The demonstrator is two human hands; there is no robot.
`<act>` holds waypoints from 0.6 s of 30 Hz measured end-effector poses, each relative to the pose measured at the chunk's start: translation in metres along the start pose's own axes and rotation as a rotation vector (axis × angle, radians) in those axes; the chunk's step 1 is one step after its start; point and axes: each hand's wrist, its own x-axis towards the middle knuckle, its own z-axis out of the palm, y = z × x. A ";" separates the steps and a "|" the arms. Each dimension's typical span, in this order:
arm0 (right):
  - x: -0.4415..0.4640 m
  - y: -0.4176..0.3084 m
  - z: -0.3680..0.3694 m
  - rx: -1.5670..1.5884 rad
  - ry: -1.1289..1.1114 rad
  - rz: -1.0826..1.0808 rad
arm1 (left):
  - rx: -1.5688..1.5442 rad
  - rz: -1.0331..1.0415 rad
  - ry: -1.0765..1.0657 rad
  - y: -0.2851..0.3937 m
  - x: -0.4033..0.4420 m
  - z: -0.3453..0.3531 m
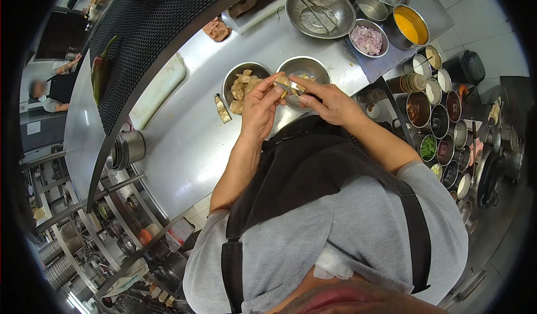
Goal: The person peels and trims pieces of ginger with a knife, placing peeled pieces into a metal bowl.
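Note:
My left hand (pixel 262 107) is closed around a pale, peeled-looking piece of ginger (pixel 282 82), held above the gap between two metal bowls. The fingers of my right hand (pixel 331 104) grip a small knife (pixel 297 86), its short shiny blade against or very near the ginger; its handle is mostly hidden. Under my left hand, the left bowl (pixel 226 84) holds several knobby, pale brown ginger pieces (pixel 240 87). Partly covered by my hands, the right bowl (pixel 319 65) has small light scraps in it. A narrow gold-and-dark patterned object (pixel 222 108) lies left of the bowls.
A large strainer (pixel 320 13) with tongs, a bowl of chopped red onion (pixel 367 39) and a pot of orange liquid (pixel 411 25) stand at the back right. Many containers (pixel 428 147) crowd the right side. A white cutting board (pixel 159 93) lies left. Another person (pixel 53 90) stands far left.

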 end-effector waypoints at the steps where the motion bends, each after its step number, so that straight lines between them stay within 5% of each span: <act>1: 0.001 0.000 0.000 0.000 0.000 0.000 | 0.023 0.018 -0.007 0.001 0.000 0.000; 13: 0.011 0.002 0.009 -0.048 0.100 0.025 | 0.062 0.002 -0.037 -0.016 -0.003 -0.004; 18: 0.005 0.005 0.003 0.208 0.050 0.179 | 0.102 0.045 0.032 -0.009 0.002 -0.003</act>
